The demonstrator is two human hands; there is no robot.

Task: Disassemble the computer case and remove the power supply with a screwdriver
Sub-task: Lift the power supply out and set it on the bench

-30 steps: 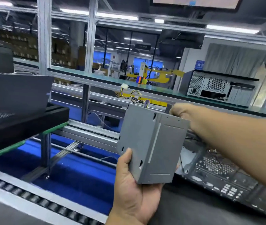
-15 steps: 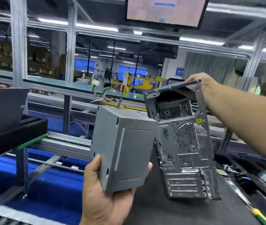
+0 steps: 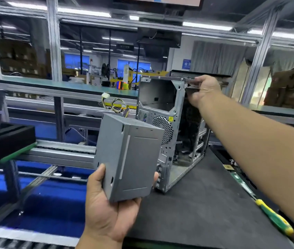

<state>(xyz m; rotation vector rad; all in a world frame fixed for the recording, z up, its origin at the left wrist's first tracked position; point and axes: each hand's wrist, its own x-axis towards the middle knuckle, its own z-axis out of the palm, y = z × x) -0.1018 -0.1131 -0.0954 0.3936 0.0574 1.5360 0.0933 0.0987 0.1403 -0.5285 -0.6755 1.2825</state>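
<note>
Here the left hand (image 3: 106, 203) grips the upright power supply (image 3: 128, 157), cables topmost; the right hand (image 3: 202, 88) holds the standing case (image 3: 171, 123).

This is a factory assembly line. Silver aluminium-profile framing (image 3: 53, 51) rises beyond the fingers, with a long green-topped conveyor bench (image 3: 67, 87) behind it and a steel roller track (image 3: 62, 151) left of them. Stacked brown cardboard cartons (image 3: 13, 58) fill the far hall (under fluorescent strip lights (image 3: 83, 12)), and a black anti-static mat (image 3: 205, 203) lies beneath the fingers.
</note>
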